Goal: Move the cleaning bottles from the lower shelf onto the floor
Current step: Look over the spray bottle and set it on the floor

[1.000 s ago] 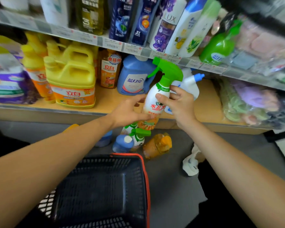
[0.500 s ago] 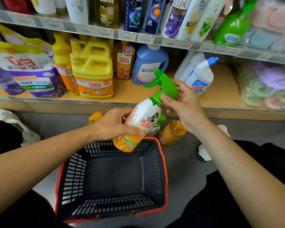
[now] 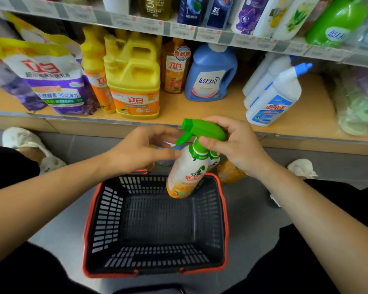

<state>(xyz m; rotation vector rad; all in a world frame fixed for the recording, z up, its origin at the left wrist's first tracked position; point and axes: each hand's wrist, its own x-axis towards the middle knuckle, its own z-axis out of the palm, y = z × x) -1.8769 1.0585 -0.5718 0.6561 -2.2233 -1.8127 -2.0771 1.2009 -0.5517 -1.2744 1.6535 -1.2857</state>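
As the right hand [image 3: 239, 148] grips it, the spray bottle [image 3: 188, 171] tilts, nozzle leftward.

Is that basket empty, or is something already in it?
Empty: the basket shows a bare mesh floor. The spray bottle, held at its neck by the right hand, hangs over the far end.

The spray bottle [image 3: 187, 177] hangs above the far end of the basket [image 3: 106, 219], which sits on the floor [image 3: 249, 209] before the lower shelf [image 3: 200, 111]. On that shelf a pouch [image 3: 51, 81] lies left, a jug [image 3: 134, 85] beside it, nozzle bottles [image 3: 274, 98] right.
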